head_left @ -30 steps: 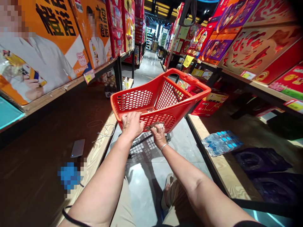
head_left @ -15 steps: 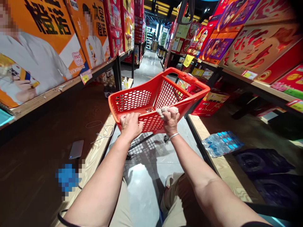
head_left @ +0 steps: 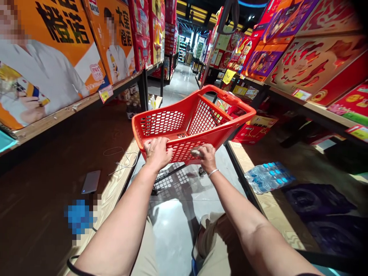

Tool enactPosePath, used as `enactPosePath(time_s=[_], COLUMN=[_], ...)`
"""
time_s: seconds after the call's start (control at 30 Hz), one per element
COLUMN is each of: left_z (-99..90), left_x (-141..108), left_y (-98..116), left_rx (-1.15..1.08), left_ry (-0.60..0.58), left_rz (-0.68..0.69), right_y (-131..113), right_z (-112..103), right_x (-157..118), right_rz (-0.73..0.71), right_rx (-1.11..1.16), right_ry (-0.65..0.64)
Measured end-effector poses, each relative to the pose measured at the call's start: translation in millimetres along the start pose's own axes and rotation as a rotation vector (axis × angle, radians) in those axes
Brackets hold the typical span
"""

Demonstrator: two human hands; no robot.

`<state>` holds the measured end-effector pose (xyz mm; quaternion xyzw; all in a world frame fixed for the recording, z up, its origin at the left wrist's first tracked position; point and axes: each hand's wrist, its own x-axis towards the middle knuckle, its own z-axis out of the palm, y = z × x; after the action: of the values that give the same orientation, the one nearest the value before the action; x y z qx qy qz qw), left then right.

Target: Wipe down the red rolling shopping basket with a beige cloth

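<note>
A red shopping cart (head_left: 161, 117) with mesh sides stands across the aisle, its handle to the upper right. My left hand (head_left: 158, 152) is wrapped over the near rim at the cart's left end, fingertips hidden inside. Against the outside of the near mesh side, my right hand (head_left: 207, 156) is closed round a greyish-white cloth (head_left: 196, 152), below the rim. A light bracelet circles the right wrist. The basket floor that shows has nothing on it.
Shelves of boxed goods line both sides, with orange cartons (head_left: 61, 57) at left. Bottled water (head_left: 268, 177) lies on the low right shelf. A white power bank (head_left: 91, 181) and cable lie at lower left. Grey floor (head_left: 169, 230) runs between.
My right hand has moved down with the cloth, from the near rim to the mesh side. My left hand stays on the rim, and the view has shifted slightly.
</note>
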<state>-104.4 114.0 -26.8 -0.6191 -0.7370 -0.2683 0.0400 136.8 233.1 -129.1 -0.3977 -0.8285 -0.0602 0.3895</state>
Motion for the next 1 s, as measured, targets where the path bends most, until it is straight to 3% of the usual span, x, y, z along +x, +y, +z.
enactPosePath(time_s=[0.1,0.17,0.27,0.43,0.57,0.7,0.8,0.87,0.93,1.0], left_z=[-0.3,-0.1,0.8,1.9,1.6,-1.0,-2.6,-1.5,1.7,6.3], left_x=[0.8,1.1,1.6,4.5,8.5,11.6,12.0,12.1,12.8,14.4], left_y=[0.5,0.8,0.3,-3.8,-9.8,-12.1,-4.2,5.4,15.3,22.7], left_rx=[0.005,0.01,0.019,0.04,0.046,0.042,0.052,0.027,-0.019,-0.046], left_ry=[-0.008,-0.007,-0.004,0.002,0.013,0.003,0.039,0.062,0.027,-0.038], left_rz=[-0.014,-0.022,-0.022,-0.012,-0.016,-0.039,-0.042,0.028,0.135,0.199], right_y=[5.3,3.4,-4.5,-14.5,-15.3,-7.3,7.1,15.8,16.7,5.1], right_z=[-36.6,-47.2,-34.3,16.3,29.4,5.0,-32.8,-56.2,-69.2,-68.4], right_x=[39.7,51.4,39.2,-20.1,-50.6,-34.8,5.3,33.0,52.0,58.8], right_rz=[0.031,0.044,0.06,0.106,0.025,-0.037,-0.005,0.063,0.144,0.172], right_rx=[-0.001,-0.031,-0.08,-0.103,-0.111,-0.095,-0.1,-0.117,-0.136,-0.139], right_ry=[0.254,0.329,0.259,0.154,-0.072,-0.096,0.051,0.205,0.31,0.289])
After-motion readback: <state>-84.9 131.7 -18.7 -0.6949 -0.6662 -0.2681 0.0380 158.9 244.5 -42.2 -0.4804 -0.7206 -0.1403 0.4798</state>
